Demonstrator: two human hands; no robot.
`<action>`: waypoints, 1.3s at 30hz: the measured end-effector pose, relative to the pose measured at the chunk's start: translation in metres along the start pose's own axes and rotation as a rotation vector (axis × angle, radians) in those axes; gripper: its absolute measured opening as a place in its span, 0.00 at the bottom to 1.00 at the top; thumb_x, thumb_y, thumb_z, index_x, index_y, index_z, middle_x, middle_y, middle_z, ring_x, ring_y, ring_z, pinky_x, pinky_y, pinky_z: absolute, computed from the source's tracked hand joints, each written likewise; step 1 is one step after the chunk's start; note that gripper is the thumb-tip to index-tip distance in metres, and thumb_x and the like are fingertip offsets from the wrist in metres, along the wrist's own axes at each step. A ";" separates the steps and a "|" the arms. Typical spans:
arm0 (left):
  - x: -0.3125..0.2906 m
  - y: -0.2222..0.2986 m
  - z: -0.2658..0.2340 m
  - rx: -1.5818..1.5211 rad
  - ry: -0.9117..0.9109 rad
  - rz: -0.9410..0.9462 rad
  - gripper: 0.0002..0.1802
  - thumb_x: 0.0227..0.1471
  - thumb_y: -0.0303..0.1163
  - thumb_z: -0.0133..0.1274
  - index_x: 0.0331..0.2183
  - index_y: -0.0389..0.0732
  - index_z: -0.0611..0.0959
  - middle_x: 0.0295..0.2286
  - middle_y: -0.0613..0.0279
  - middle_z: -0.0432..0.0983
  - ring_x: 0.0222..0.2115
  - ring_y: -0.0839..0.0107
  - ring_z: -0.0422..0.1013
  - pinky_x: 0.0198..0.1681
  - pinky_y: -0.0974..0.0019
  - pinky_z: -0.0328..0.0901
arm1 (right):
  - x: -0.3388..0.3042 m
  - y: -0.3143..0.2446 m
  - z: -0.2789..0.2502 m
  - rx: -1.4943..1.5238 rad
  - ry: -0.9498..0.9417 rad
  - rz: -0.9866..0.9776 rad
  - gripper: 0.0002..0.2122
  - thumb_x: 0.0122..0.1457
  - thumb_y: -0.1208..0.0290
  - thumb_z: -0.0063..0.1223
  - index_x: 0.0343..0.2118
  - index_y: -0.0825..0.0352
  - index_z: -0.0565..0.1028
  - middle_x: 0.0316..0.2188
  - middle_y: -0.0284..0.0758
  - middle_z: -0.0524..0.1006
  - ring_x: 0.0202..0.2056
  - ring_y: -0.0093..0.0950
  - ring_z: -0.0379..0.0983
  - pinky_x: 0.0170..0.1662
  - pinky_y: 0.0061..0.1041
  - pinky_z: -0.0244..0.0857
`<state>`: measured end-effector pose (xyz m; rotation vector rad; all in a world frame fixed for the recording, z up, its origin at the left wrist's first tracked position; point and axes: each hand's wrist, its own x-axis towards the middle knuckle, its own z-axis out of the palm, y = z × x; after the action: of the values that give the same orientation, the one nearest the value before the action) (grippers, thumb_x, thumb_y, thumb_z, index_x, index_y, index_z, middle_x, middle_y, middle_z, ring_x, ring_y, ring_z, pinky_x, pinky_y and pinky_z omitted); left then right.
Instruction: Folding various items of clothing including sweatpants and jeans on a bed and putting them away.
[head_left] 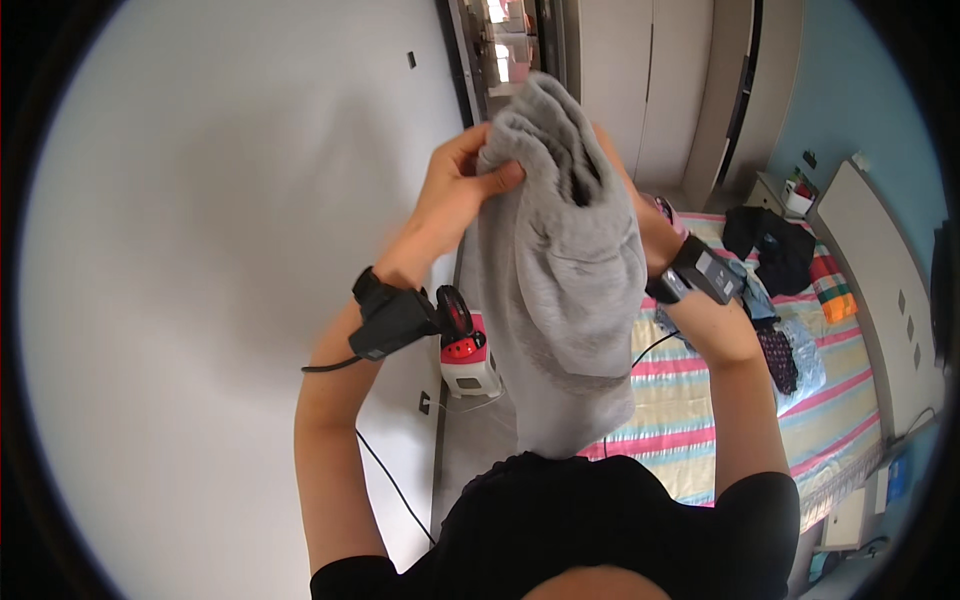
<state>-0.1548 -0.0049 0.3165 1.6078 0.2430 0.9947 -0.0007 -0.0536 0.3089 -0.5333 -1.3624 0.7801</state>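
A grey, thick, soft-looking garment (585, 290) hangs in front of my chest, its gathered opening at the top. It is bunched, so its exact kind is unclear. My left hand (462, 180) pinches the left rim of that opening, thumb in front and fingers behind the cloth. On the other side my right hand (648, 222) is against the garment's right edge, reaching behind it. The cloth hides the right fingers. Both wrists wear black strapped devices with cables.
To the right is a bed with a striped sheet (670, 400), a black garment (768, 245) and several other clothes on it. A red and white box-shaped thing (470, 365) stands on the floor by the white wall (230, 250). Tall wardrobes (640, 90) stand at the back.
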 end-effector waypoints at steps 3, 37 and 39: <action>-0.016 -0.040 0.010 0.121 0.008 -0.035 0.06 0.41 0.21 0.55 0.26 0.38 0.75 0.24 0.73 0.70 0.26 0.83 0.62 0.31 0.77 0.58 | -0.057 0.025 -0.021 0.179 0.075 0.091 0.18 0.53 0.74 0.48 0.48 0.68 0.63 0.41 0.32 0.70 0.41 0.20 0.67 0.44 0.19 0.63; -0.051 0.046 0.003 0.455 0.376 0.557 0.13 0.38 0.23 0.57 0.30 0.34 0.74 0.26 0.66 0.71 0.26 0.78 0.66 0.34 0.77 0.61 | -0.259 0.017 -0.147 0.501 -0.051 0.358 0.16 0.52 0.66 0.51 0.39 0.74 0.71 0.32 0.38 0.75 0.34 0.24 0.71 0.39 0.21 0.64; -0.007 0.054 0.029 0.420 0.322 0.588 0.11 0.39 0.27 0.58 0.28 0.35 0.76 0.23 0.68 0.71 0.25 0.82 0.65 0.30 0.78 0.60 | -0.257 0.036 -0.158 0.876 0.165 0.338 0.17 0.53 0.64 0.50 0.39 0.74 0.72 0.32 0.38 0.75 0.33 0.22 0.71 0.38 0.20 0.64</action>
<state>-0.1573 -0.0463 0.3621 1.9440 0.2088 1.7516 0.1419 -0.2083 0.0900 -0.1161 -0.6693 1.4633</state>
